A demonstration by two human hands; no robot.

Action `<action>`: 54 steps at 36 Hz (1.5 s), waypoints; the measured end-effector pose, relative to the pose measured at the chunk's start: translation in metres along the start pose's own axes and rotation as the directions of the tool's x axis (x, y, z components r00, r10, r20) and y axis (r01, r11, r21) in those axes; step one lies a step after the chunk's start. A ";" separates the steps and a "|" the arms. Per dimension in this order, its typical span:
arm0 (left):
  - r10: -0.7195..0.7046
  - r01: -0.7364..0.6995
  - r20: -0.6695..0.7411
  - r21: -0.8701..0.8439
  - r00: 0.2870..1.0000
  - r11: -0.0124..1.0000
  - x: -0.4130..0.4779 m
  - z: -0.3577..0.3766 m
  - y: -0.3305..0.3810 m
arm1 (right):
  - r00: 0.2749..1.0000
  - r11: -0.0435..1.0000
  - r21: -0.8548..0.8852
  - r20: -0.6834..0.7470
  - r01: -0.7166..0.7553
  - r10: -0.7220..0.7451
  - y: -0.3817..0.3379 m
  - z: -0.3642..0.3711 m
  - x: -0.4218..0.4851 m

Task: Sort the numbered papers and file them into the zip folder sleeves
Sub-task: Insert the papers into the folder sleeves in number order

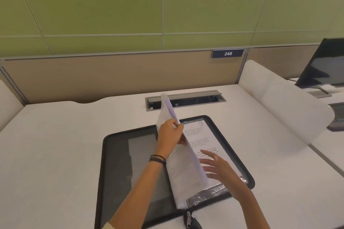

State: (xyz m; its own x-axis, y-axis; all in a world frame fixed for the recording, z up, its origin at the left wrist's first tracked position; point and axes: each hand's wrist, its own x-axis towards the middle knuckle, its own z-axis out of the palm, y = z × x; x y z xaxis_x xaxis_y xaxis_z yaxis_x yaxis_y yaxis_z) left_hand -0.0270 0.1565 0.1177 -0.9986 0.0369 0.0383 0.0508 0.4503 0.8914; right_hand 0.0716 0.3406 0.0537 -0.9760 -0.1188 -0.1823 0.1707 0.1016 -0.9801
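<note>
1. The zip folder lies open and flat on the white worktop, in the middle, close to the near edge.
2. The left hand pinches a bunch of sleeves with papers in them. Its fingers and thumb are closed on the long free edge of the bunch.
3. The bunch stands up on its side, over the middle fold of the folder. It leans a little to the left.
4. To the right of the bunch, a paper marked 9 lies flat in a clear sleeve on the right half of the folder.
5. The right hand is over the lower part of that paper. Its fingers are straight and spread apart, and it holds nothing. I cannot tell if it touches the sleeve.
6. The raised bunch stands between the two hands and hides part of the left half of the folder.
7. The left wrist has dark bands on it.
8. The zip pull rests at the near edge of the folder.
9. Near the far edge of the worktop is a grey cable slot with its lid up.
10. A sign that says 248 sits on the back panel.
11. A white side screen stands along the right edge. A dark monitor is past it.
</note>
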 end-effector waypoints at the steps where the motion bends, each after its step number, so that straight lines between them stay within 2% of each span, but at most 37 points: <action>1: 0.003 -0.003 -0.008 -0.016 1.000 1.000 0.002 0.009 0.002 | 1.000 1.000 0.014 -0.006 -0.013 0.014 -0.003 0.002 0.000; 4: 0.041 -0.043 -0.020 -0.072 0.999 0.996 0.011 0.031 0.008 | 1.000 0.999 -0.035 -0.006 0.025 -0.026 -0.012 0.001 -0.006; 7: 0.071 -0.070 0.007 -0.092 0.997 0.993 0.015 0.050 0.013 | 0.995 0.982 0.191 -0.096 0.005 0.013 -0.013 -0.005 -0.013; 9: 0.081 -0.075 0.056 -0.092 0.995 0.993 0.014 0.061 0.012 | 0.998 0.993 0.116 -0.059 0.017 -0.010 0.003 -0.018 -0.021; 12: 0.053 -0.008 0.275 -0.161 0.960 0.987 0.012 0.075 0.004 | 0.998 0.993 0.112 -0.068 0.022 -0.014 0.012 -0.027 -0.027; 14: 0.025 0.039 0.434 -0.137 0.901 0.990 0.010 0.083 -0.007 | 0.988 0.997 0.079 -0.156 0.012 0.001 0.014 -0.027 -0.023; 16: 0.048 -0.026 0.497 -0.051 0.867 0.998 0.008 0.086 -0.018 | 0.955 1.000 0.021 -0.297 -0.006 0.012 0.022 -0.030 -0.017; 18: 0.077 -0.084 0.487 -0.007 0.870 0.996 0.005 0.082 -0.028 | 0.912 0.998 -0.029 -0.409 -0.056 0.039 0.031 -0.035 -0.012; 22: 0.186 -0.214 0.350 0.043 0.918 0.976 0.005 0.067 -0.059 | 0.842 0.985 -0.094 -0.534 -0.148 0.075 0.049 -0.042 -0.008; 26: 0.178 -0.223 0.281 0.137 0.943 0.965 0.002 0.055 -0.096 | 0.797 0.979 -0.105 -0.598 -0.176 0.079 0.065 -0.043 -0.007; 28: 0.160 -0.223 0.301 0.190 0.940 0.956 0.000 0.047 -0.112 | 0.774 0.980 -0.089 -0.627 -0.181 0.086 0.070 -0.040 -0.007; 31: 0.095 -0.257 0.420 0.349 0.903 0.901 -0.006 0.040 -0.138 | 0.720 0.973 -0.124 -0.692 -0.193 0.055 0.076 -0.035 -0.006; 35: -0.001 -0.299 0.504 0.515 0.864 0.804 -0.011 0.041 -0.153 | 0.616 0.947 -0.267 -0.781 -0.180 -0.103 0.075 -0.029 -0.003; 37: -0.043 -0.281 0.506 0.546 0.861 0.789 -0.009 0.045 -0.150 | 0.599 0.909 -0.371 -0.777 -0.189 -0.193 0.076 -0.027 -0.001; 41: -0.065 -0.295 0.520 0.579 0.852 0.760 -0.007 0.047 -0.146 | 0.662 0.796 -0.534 -0.710 -0.285 -0.239 0.084 -0.025 0.007; 46: -0.038 -0.328 0.515 0.600 0.857 0.730 -0.009 0.047 -0.150 | 0.815 0.830 -0.533 -0.547 -0.163 -0.192 0.103 -0.013 0.012; 54: -0.021 -0.343 0.531 0.576 0.847 0.742 -0.007 0.047 -0.158 | 0.845 0.837 -0.531 -0.503 -0.134 -0.184 0.102 -0.011 0.013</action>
State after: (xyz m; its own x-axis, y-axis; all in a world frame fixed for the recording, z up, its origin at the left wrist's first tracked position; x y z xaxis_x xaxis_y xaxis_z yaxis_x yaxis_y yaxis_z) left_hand -0.0271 0.1273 -0.0444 -0.8386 0.4958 -0.2258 0.3893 0.8353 0.3883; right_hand 0.0748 0.3600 -0.0476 -0.9237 0.3773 0.0662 0.2015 0.6256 -0.7537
